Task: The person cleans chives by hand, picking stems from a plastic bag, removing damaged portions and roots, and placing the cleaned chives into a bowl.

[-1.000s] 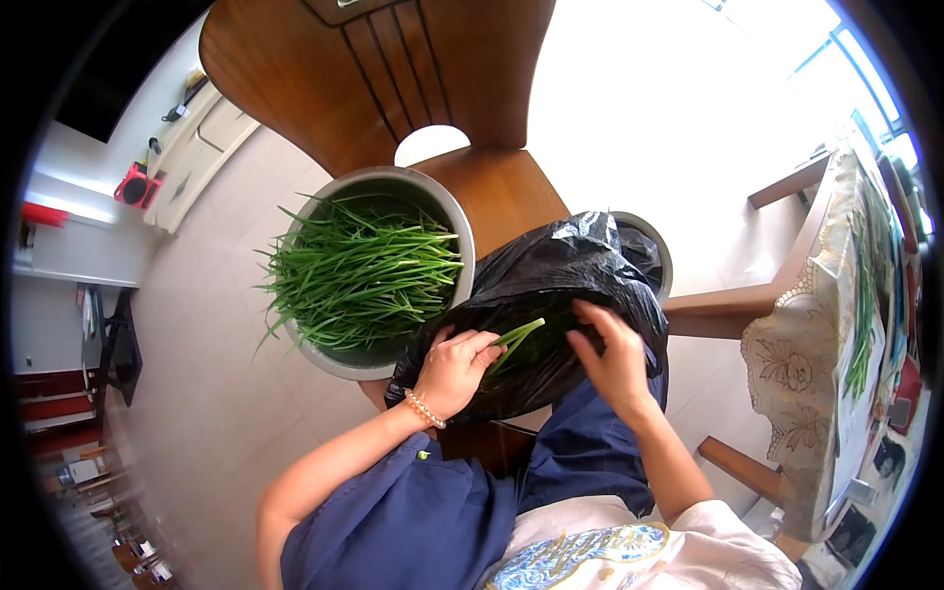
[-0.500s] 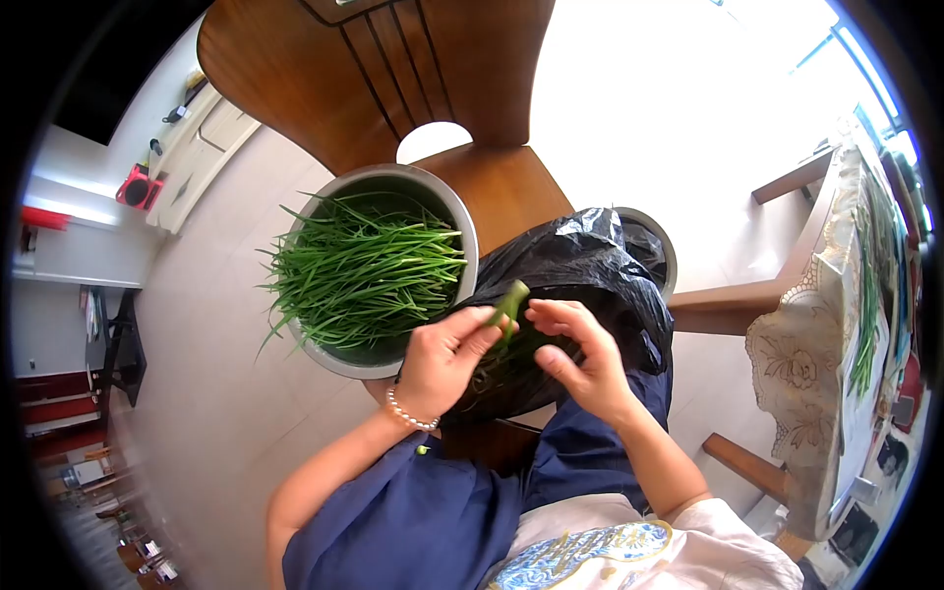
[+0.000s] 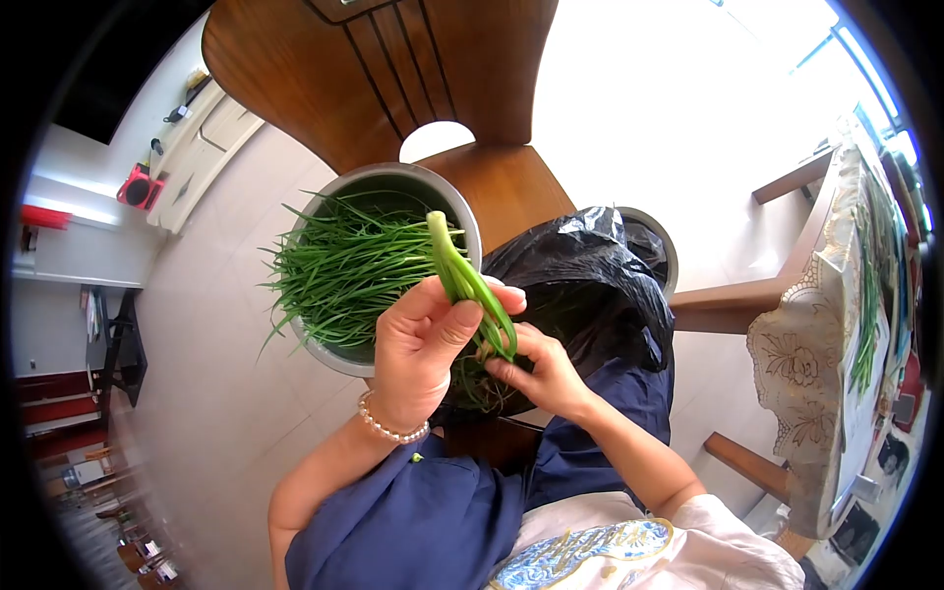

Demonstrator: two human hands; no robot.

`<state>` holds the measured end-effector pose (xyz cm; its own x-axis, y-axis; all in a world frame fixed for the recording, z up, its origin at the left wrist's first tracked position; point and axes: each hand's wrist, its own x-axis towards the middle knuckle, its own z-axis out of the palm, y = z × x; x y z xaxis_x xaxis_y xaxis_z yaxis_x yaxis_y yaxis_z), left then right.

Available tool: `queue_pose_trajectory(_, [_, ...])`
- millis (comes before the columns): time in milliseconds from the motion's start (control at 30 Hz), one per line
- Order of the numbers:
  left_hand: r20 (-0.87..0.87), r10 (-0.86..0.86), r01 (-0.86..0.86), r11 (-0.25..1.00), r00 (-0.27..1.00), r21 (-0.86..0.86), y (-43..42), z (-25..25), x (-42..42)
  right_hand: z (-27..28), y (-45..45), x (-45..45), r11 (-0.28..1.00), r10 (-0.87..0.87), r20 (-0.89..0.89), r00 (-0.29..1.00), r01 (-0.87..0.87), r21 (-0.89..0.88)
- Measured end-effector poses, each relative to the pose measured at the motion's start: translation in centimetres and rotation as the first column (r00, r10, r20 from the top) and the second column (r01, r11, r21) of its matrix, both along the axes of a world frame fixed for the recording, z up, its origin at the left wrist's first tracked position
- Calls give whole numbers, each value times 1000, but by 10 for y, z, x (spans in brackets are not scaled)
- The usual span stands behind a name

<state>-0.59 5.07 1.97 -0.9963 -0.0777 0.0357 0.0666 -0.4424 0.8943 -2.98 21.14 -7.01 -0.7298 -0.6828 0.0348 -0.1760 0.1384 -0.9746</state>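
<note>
My left hand (image 3: 428,334) is closed around a thick green stalk (image 3: 454,265), perhaps a scallion. Its pale cut end points up and away, and its leaves fold down beside the fingers. At the lower end of the leaves, my right hand (image 3: 541,372) has thumb and fingers pinched together; what lies between them is hidden. Under both hands a black plastic bag (image 3: 600,265) gapes over my lap, with dark, stringy plant scraps (image 3: 482,388) near its opening. To the left, a metal basin (image 3: 464,202) holds a heap of long green chives (image 3: 354,270).
A wooden chair (image 3: 433,69) supports the basin. Behind the bag shows the rim of another round container (image 3: 672,265). On the right stands a table with a lace cloth (image 3: 796,364) and more green stalks (image 3: 867,324). A pale cabinet (image 3: 206,147) is at far left.
My left hand has lifted and turned, bringing the stalk up and left in front of the basin's edge. My right hand has moved down and left, its fingers going from spread to pinched.
</note>
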Motion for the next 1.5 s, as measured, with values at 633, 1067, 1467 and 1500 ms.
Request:
queue_pose_trajectory(633, [-147, 409, -415, 910, 901, -10, -33, 34, 3, -43, 53, -15, 865, -478, -14, 878, 473, 168])
queue_pose_trajectory(1067, [-76, 213, -190, 954, 974, 232, -26, 28, 8, 36, 30, -10, 979, -201, -189, 961, 201, -20])
queue_pose_trajectory(1467, [-644, 331, -276, 942, 689, 189, -87, 136, 38, 84, 27, -8, 860, -505, -356, 786, 424, -284])
queue_pose_trajectory(1500, [-718, 422, -512, 852, 553, 106, -83, 131, 28, 87, 30, -8, 905, -392, -261, 882, 319, -281])
